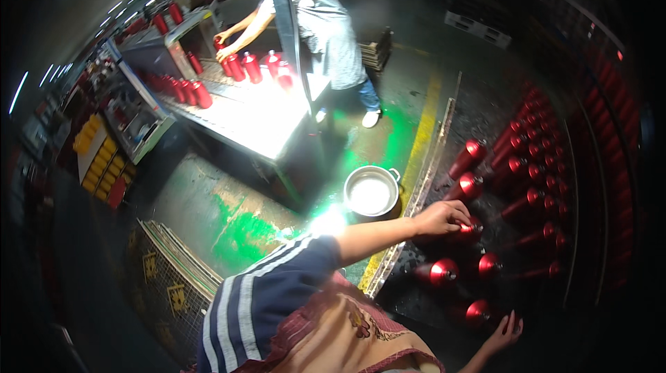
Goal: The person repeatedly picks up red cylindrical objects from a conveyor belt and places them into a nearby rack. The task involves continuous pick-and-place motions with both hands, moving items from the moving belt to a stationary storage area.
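My left hand [444, 218] reaches out over a dark surface, its fingers closed at the neck of a shiny red bottle [472, 229]. Lower in the view, my right hand [504, 335] has its fingers apart and nothing visible in them. The closest thing to it is another red bottle [479, 312]. Between the two hands stand two more bottles of the same kind, one red bottle [444, 271] and a second red bottle [490, 264]. Farther along, rows of similar red bottles [534, 168] fill the dim right side.
A metal rail [427, 177] edges the dark surface. A two-handled metal pot [371, 191] sits on the floor beyond it. Across the aisle, a co-worker [322, 26] handles red bottles at a brightly lit table [236, 123]. A crate of yellow items [104, 158] stands far left.
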